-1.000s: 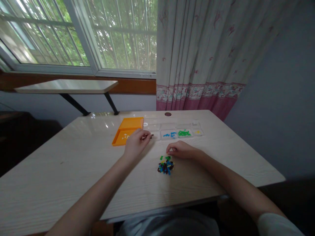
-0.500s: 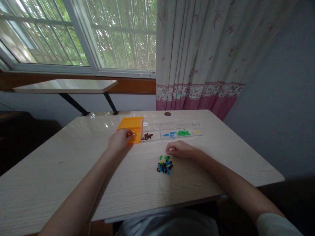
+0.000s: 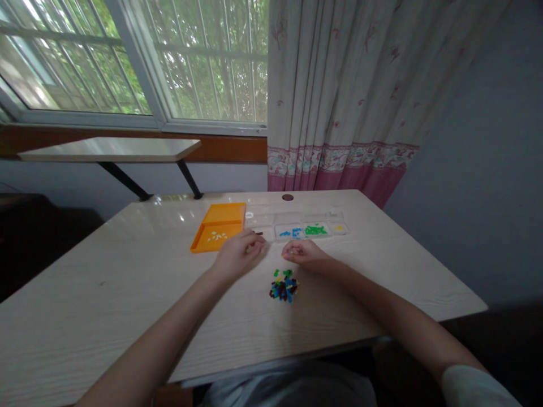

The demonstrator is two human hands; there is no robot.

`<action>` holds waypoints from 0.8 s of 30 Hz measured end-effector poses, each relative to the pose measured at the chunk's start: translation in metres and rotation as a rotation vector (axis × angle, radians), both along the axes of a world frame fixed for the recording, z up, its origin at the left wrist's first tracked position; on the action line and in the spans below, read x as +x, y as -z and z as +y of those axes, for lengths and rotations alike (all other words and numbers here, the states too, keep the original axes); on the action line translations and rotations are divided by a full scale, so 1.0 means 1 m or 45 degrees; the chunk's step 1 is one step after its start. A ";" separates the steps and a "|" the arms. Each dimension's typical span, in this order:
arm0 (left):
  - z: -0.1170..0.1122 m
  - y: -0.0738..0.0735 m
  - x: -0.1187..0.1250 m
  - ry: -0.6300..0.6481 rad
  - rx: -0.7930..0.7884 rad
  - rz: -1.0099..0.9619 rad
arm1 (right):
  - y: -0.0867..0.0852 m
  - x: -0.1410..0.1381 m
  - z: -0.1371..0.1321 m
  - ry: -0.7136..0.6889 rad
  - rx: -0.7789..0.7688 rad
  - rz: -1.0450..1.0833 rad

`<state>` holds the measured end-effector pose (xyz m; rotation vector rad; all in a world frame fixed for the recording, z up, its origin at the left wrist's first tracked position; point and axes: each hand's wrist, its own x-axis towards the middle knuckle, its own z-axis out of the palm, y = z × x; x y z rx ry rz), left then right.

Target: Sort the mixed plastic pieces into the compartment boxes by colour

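My left hand [image 3: 241, 252] is over the table at the right edge of the orange box, its fingers loosely curled and apart, with nothing visible in them. It hides most of the dark brown pieces [image 3: 258, 233] in the clear tray. My right hand [image 3: 309, 255] is pinched just above the mixed pile [image 3: 284, 287] of small brown, blue, green and yellow pieces. A tiny yellow piece [image 3: 283, 256] shows at its fingertips. Several small white pieces [image 3: 217, 236] lie in the front part of the open orange box [image 3: 224, 212].
Behind my hands lies a clear compartment tray [image 3: 288, 217] with blue pieces [image 3: 291, 232], green pieces [image 3: 315, 230] and yellow pieces [image 3: 338, 228]. A raised shelf [image 3: 114, 148] stands at the back left of the table [image 3: 127, 282]. A curtain [image 3: 335, 102] hangs behind.
My left hand has moved right, away from the orange box, uncovering the white pieces, and no longer pinches a small pale piece. My right hand has hardly moved and stays pinched.
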<state>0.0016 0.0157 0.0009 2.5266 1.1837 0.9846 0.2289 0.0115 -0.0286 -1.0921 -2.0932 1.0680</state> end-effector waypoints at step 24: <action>-0.018 0.008 0.024 0.252 -0.016 -0.072 | 0.009 -0.012 -0.004 0.078 -0.179 0.296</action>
